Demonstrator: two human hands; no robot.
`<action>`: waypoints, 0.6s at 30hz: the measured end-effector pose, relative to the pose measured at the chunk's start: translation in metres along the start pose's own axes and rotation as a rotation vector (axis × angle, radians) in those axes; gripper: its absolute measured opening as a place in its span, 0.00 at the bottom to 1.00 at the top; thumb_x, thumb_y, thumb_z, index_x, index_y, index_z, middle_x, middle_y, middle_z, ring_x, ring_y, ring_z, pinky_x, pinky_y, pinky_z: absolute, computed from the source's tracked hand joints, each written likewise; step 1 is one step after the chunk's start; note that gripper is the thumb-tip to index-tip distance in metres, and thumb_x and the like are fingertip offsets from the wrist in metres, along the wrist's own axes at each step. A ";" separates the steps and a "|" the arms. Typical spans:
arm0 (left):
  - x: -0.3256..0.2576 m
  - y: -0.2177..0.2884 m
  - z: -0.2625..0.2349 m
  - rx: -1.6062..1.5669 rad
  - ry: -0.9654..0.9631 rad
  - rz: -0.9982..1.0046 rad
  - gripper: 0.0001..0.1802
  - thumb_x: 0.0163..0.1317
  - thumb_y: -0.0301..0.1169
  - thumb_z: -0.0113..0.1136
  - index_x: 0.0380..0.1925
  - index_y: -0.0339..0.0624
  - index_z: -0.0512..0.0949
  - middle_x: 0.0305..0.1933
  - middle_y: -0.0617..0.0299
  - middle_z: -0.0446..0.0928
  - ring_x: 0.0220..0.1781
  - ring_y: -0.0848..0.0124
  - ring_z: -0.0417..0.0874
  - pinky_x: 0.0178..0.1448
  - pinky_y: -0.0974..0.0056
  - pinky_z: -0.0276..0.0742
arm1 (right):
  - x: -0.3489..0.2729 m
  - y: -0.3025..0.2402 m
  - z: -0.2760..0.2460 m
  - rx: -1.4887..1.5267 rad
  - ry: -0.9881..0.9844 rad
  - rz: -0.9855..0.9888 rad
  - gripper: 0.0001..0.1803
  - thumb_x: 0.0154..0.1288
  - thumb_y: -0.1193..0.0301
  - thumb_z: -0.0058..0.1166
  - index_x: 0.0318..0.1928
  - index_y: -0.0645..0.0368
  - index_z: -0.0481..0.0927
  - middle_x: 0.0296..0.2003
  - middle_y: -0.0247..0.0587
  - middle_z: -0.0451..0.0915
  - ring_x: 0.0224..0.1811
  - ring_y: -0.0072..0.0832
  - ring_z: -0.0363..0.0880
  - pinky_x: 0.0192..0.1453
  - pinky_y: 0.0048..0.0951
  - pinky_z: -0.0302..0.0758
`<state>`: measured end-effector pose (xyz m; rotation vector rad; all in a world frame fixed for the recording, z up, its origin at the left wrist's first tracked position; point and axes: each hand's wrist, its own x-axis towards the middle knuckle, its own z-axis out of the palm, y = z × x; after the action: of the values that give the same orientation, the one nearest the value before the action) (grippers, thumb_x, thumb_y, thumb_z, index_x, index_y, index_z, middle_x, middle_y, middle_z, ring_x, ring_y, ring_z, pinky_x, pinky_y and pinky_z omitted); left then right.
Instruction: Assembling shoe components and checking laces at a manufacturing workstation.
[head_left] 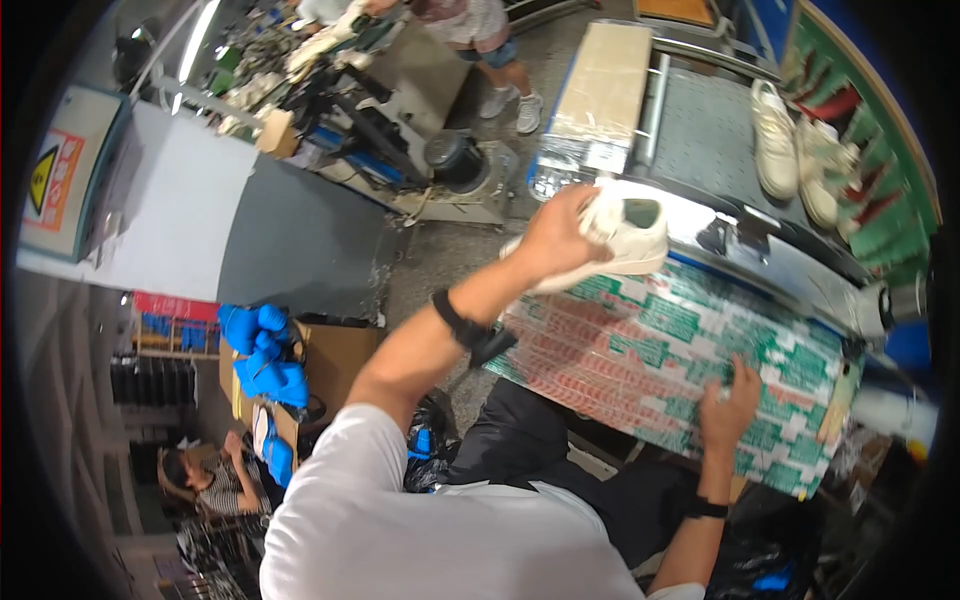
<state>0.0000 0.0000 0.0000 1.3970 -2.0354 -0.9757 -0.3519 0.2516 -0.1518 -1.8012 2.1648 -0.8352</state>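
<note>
My left hand [556,232] is raised and grips a cream-white sneaker [612,242] by its heel end, holding it just above the near edge of a surface covered in green, red and white patterned paper [660,350]. My right hand [727,404] lies flat on that patterned surface near its front edge, fingers spread, holding nothing. A dark band sits on each wrist. Two more cream-white sneakers [775,138] [822,170] rest on a grey conveyor belt [700,130] beyond the patterned surface.
A long flat cardboard-coloured box [600,90] lies beside the belt. A large grey and white machine housing [200,220] stands at left. Blue shoe forms [262,360] sit on a brown carton. One person stands at top [480,40]; another sits at lower left [205,480].
</note>
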 end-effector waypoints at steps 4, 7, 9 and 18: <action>0.100 0.015 -0.080 0.148 0.115 0.092 0.16 0.62 0.22 0.74 0.50 0.38 0.90 0.45 0.63 0.92 0.40 0.74 0.90 0.43 0.63 0.90 | -0.012 -0.006 0.034 -0.246 0.110 -0.096 0.29 0.65 0.72 0.66 0.68 0.56 0.86 0.59 0.57 0.81 0.62 0.56 0.81 0.69 0.56 0.76; 0.153 0.013 -0.064 0.324 0.260 0.235 0.17 0.70 0.33 0.69 0.56 0.38 0.87 0.49 0.56 0.91 0.46 0.62 0.91 0.52 0.52 0.88 | -0.006 0.015 0.019 -0.241 0.158 -0.129 0.27 0.63 0.71 0.66 0.64 0.56 0.88 0.58 0.58 0.81 0.61 0.56 0.81 0.67 0.57 0.76; 0.139 -0.031 -0.030 0.385 0.488 0.428 0.20 0.74 0.41 0.65 0.59 0.40 0.86 0.51 0.52 0.89 0.56 0.51 0.87 0.69 0.44 0.79 | -0.003 0.001 0.020 -0.239 0.129 -0.117 0.26 0.62 0.71 0.66 0.63 0.56 0.88 0.58 0.57 0.81 0.60 0.56 0.81 0.67 0.57 0.76; 0.156 -0.009 -0.019 0.759 -0.036 0.406 0.29 0.79 0.58 0.59 0.58 0.48 0.91 0.55 0.53 0.92 0.60 0.51 0.87 0.78 0.50 0.74 | 0.005 0.000 0.020 -0.227 0.137 -0.101 0.24 0.60 0.70 0.67 0.59 0.57 0.90 0.57 0.57 0.81 0.59 0.56 0.81 0.66 0.56 0.76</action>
<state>-0.0378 -0.1524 0.0042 1.1909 -2.7141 -0.0357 -0.3428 0.2415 -0.1670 -2.0311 2.3547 -0.7817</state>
